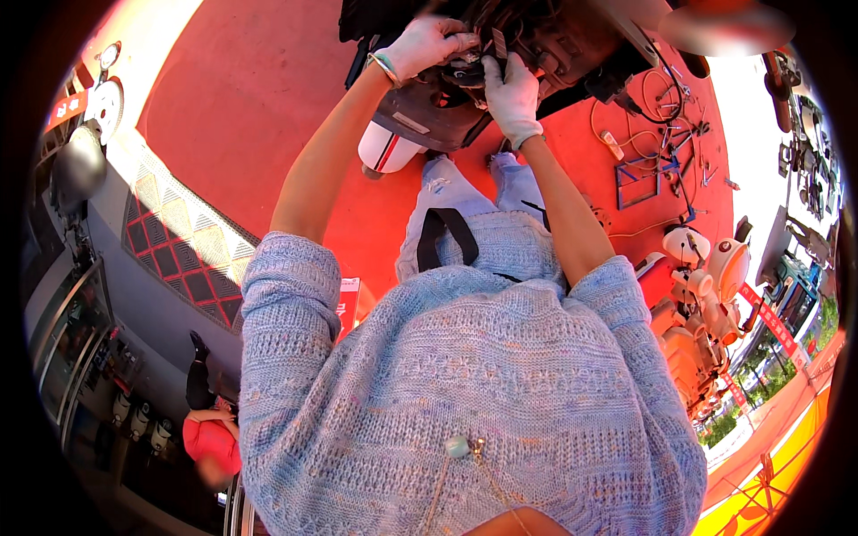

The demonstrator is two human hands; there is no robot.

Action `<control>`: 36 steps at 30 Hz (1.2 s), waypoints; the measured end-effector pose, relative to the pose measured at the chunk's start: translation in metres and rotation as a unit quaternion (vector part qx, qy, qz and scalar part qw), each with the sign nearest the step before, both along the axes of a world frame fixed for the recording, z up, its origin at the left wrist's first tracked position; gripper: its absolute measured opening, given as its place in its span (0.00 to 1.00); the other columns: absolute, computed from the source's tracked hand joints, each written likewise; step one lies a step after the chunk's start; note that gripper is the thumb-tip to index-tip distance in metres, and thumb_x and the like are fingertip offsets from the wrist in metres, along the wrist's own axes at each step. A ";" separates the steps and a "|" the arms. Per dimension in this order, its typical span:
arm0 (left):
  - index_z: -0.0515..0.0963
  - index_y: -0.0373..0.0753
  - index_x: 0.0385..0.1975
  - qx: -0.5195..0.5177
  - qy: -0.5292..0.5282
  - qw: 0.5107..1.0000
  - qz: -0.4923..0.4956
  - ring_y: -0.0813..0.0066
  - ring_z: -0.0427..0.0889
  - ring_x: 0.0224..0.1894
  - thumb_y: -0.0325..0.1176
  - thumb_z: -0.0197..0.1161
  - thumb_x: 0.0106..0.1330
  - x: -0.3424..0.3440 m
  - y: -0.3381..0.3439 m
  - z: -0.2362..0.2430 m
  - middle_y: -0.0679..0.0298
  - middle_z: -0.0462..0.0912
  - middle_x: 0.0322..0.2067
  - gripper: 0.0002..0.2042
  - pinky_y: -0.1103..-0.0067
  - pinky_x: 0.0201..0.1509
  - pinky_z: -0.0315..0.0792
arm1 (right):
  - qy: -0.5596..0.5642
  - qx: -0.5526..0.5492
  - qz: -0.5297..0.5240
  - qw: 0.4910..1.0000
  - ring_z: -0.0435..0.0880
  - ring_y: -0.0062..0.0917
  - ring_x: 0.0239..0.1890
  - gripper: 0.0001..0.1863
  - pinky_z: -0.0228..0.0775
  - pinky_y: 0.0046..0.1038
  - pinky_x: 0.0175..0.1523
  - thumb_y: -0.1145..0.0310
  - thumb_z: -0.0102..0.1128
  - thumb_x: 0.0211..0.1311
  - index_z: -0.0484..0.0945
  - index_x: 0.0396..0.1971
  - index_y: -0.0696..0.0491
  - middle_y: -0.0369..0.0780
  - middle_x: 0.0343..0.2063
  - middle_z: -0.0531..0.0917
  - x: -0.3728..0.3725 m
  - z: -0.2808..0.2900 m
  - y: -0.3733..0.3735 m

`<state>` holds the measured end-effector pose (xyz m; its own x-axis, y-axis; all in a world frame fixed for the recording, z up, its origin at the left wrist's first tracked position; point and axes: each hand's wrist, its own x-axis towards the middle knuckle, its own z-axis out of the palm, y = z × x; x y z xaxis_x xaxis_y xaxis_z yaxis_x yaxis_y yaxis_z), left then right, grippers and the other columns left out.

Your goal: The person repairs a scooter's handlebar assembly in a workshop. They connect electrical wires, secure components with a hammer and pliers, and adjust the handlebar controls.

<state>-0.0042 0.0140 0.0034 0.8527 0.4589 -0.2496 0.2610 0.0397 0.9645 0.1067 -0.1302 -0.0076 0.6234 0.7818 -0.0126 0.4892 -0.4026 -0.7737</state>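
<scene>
Both my hands wear white gloves and work inside the opened dark body of a motor scooter [424,121], among its exposed wires and parts. My left hand [420,49] is over the left side of the opening, fingers bent together at the wiring; what they pinch is too small to make out. My right hand [514,98] is just to the right and a little nearer, thumb and fingers closed around something at the base of a small dark ribbed piece [499,43]. The fingertips partly hide what it holds.
A white panel with a red and black stripe [386,150] is below the scooter body. On the red floor at right lie a blue metal frame [636,186], a yellowish handheld device [612,145], cables and tools. Parked scooters [693,313] stand farther right. A person in red [213,438] is lower left.
</scene>
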 end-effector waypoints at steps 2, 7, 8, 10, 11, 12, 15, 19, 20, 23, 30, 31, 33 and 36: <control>0.78 0.33 0.39 0.103 -0.015 0.991 0.081 0.79 0.81 0.30 0.38 0.60 0.64 -0.002 -0.017 0.002 0.62 0.83 0.27 0.13 0.82 0.36 0.74 | 0.044 -0.008 -0.014 0.999 0.74 0.25 0.20 0.15 0.67 0.27 0.30 0.62 0.59 0.61 0.72 0.29 0.60 0.44 0.19 0.79 0.000 0.003 -0.002; 0.74 0.46 0.44 0.416 -0.037 0.905 0.085 0.60 0.80 0.33 0.39 0.57 0.64 -0.006 -0.039 0.004 0.61 0.79 0.31 0.11 0.71 0.36 0.75 | 0.080 0.014 -0.034 0.996 0.77 0.23 0.23 0.15 0.69 0.26 0.31 0.62 0.59 0.61 0.73 0.29 0.61 0.43 0.21 0.80 -0.001 0.003 -0.003; 0.74 0.49 0.45 0.470 -0.020 0.881 0.057 0.60 0.80 0.34 0.40 0.57 0.64 -0.004 -0.040 0.007 0.62 0.77 0.31 0.11 0.70 0.36 0.75 | 0.082 0.013 -0.036 0.996 0.77 0.23 0.23 0.15 0.69 0.27 0.31 0.62 0.59 0.61 0.73 0.29 0.61 0.43 0.21 0.80 -0.001 0.001 -0.005; 0.75 0.50 0.43 0.507 0.008 0.860 0.051 0.61 0.79 0.32 0.38 0.58 0.61 0.001 -0.040 0.007 0.63 0.75 0.30 0.10 0.70 0.34 0.74 | 0.086 0.013 -0.034 0.996 0.77 0.23 0.23 0.15 0.69 0.27 0.32 0.62 0.58 0.61 0.73 0.29 0.61 0.43 0.21 0.81 -0.002 0.007 -0.003; 0.75 0.50 0.42 0.517 0.021 0.855 0.035 0.61 0.79 0.32 0.38 0.59 0.60 0.002 -0.039 0.007 0.64 0.75 0.30 0.11 0.70 0.34 0.74 | 0.073 0.013 -0.034 0.997 0.77 0.23 0.23 0.15 0.69 0.27 0.32 0.63 0.58 0.61 0.73 0.29 0.61 0.44 0.21 0.80 -0.003 0.006 -0.003; 0.75 0.50 0.42 0.528 0.032 0.849 0.018 0.62 0.80 0.33 0.37 0.59 0.60 0.004 -0.037 0.009 0.64 0.76 0.31 0.11 0.71 0.34 0.74 | 0.060 0.014 -0.036 0.997 0.77 0.24 0.23 0.15 0.69 0.27 0.32 0.63 0.58 0.61 0.73 0.29 0.61 0.44 0.21 0.80 -0.003 0.005 -0.003; 0.75 0.48 0.42 0.519 0.032 0.854 -0.017 0.62 0.80 0.33 0.36 0.60 0.57 0.003 -0.031 0.013 0.65 0.76 0.32 0.12 0.71 0.34 0.74 | 0.057 0.018 -0.038 0.998 0.78 0.27 0.23 0.15 0.69 0.27 0.32 0.62 0.58 0.61 0.73 0.29 0.61 0.45 0.21 0.80 -0.003 0.005 -0.004; 0.76 0.45 0.41 0.494 0.031 0.869 -0.020 0.59 0.79 0.35 0.36 0.60 0.57 0.007 -0.029 0.008 0.63 0.77 0.34 0.12 0.68 0.38 0.73 | 0.034 -0.018 -0.033 0.999 0.78 0.36 0.23 0.16 0.69 0.30 0.31 0.61 0.55 0.63 0.73 0.28 0.61 0.49 0.21 0.79 -0.004 0.016 -0.002; 0.76 0.44 0.41 0.484 0.027 0.874 -0.015 0.58 0.79 0.36 0.36 0.60 0.57 0.006 -0.031 0.007 0.62 0.77 0.34 0.12 0.68 0.39 0.73 | 0.025 -0.022 -0.043 0.999 0.78 0.38 0.24 0.16 0.69 0.31 0.32 0.61 0.54 0.63 0.72 0.28 0.61 0.50 0.21 0.78 -0.006 0.019 -0.005; 0.76 0.43 0.40 0.457 0.012 0.889 0.010 0.56 0.78 0.38 0.36 0.60 0.58 0.005 -0.031 0.003 0.59 0.77 0.33 0.12 0.67 0.40 0.72 | 0.018 -0.044 -0.055 0.997 0.78 0.46 0.28 0.15 0.68 0.37 0.34 0.63 0.50 0.64 0.71 0.27 0.61 0.52 0.20 0.77 -0.017 0.039 -0.015; 0.77 0.43 0.37 0.417 -0.019 0.908 0.046 0.57 0.78 0.36 0.35 0.61 0.57 0.006 -0.035 0.002 0.58 0.78 0.31 0.09 0.68 0.39 0.72 | 0.017 -0.116 -0.015 0.993 0.77 0.55 0.35 0.17 0.69 0.46 0.40 0.60 0.46 0.63 0.71 0.28 0.62 0.58 0.27 0.78 -0.030 0.038 -0.012; 0.77 0.43 0.36 0.415 -0.023 0.908 0.052 0.57 0.79 0.36 0.34 0.62 0.57 0.006 -0.035 0.002 0.58 0.78 0.31 0.09 0.68 0.39 0.72 | 0.014 -0.122 -0.018 0.992 0.77 0.55 0.35 0.17 0.69 0.46 0.40 0.60 0.46 0.63 0.71 0.27 0.62 0.58 0.27 0.78 -0.030 0.038 -0.012; 0.77 0.43 0.36 0.417 -0.023 0.907 0.058 0.58 0.79 0.36 0.35 0.62 0.57 0.006 -0.036 0.001 0.59 0.78 0.31 0.08 0.68 0.39 0.72 | 0.008 -0.133 -0.022 0.991 0.77 0.55 0.35 0.17 0.69 0.46 0.40 0.60 0.46 0.63 0.71 0.27 0.62 0.58 0.28 0.78 -0.029 0.037 -0.010; 0.77 0.43 0.36 0.419 -0.019 0.905 0.063 0.58 0.79 0.36 0.35 0.62 0.57 0.006 -0.037 0.000 0.59 0.78 0.31 0.08 0.69 0.38 0.72 | 0.012 -0.131 -0.020 0.991 0.77 0.55 0.35 0.17 0.69 0.46 0.40 0.60 0.47 0.62 0.72 0.27 0.62 0.59 0.28 0.78 -0.028 0.036 -0.011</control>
